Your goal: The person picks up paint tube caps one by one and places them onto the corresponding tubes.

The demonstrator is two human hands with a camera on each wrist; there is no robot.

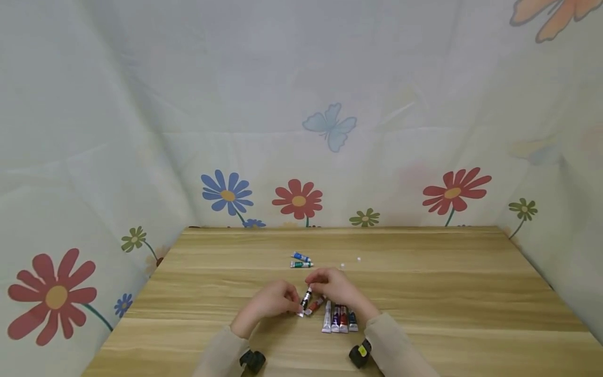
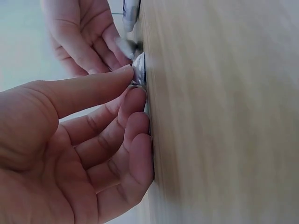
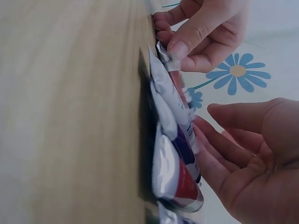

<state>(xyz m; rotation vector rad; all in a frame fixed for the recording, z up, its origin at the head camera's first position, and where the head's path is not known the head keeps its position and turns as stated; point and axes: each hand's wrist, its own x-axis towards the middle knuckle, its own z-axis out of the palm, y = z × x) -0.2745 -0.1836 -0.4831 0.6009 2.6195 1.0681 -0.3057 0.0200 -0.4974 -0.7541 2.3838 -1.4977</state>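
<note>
In the head view my left hand (image 1: 278, 299) pinches the flat silver end of a black paint tube (image 1: 306, 298). The left wrist view shows the thumb and index finger of the left hand (image 2: 84, 135) on that crimped end. My right hand (image 1: 335, 287) is at the tube's white cap end. In the right wrist view the right hand's (image 3: 254, 149) thumb stands apart from its extended fingers. An orange-red paint tube (image 1: 314, 306) lies right beside the black one. Next to it, under the right hand, lies a row of white (image 1: 327, 320), purple (image 1: 336, 320), red (image 1: 344, 320) and dark blue (image 1: 353, 321) tubes.
Farther back on the wooden table (image 1: 226, 262) lie a blue paint tube (image 1: 301, 256) and a green paint tube (image 1: 301, 265). Two small white bits, one of them a round piece (image 1: 359, 259), lie to their right. A flowered cloth (image 1: 377, 178) hangs behind and at both sides.
</note>
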